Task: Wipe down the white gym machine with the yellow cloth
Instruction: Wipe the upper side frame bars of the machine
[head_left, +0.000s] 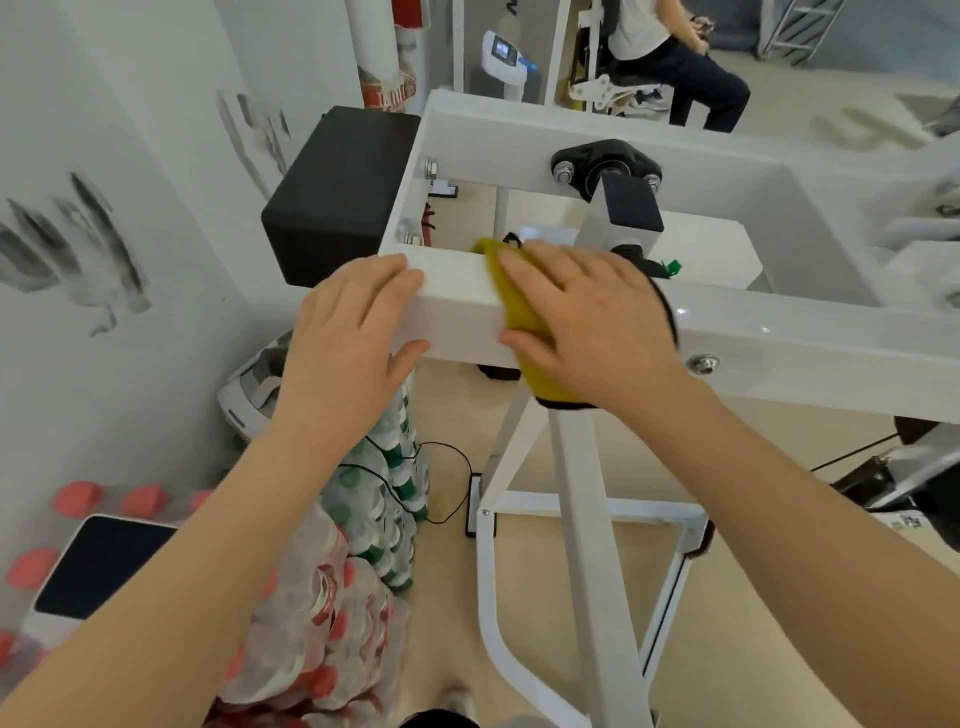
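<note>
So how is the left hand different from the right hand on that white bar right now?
The right hand presses the yellow cloth against the white bar, while the left hand lies bare on it, holding nothing. The left hand sits at the bar's end, beside the black pad; the right hand is further along, above the slanted white post. Both lie palm down, fingers over the top and thumb on the front face.
</note>
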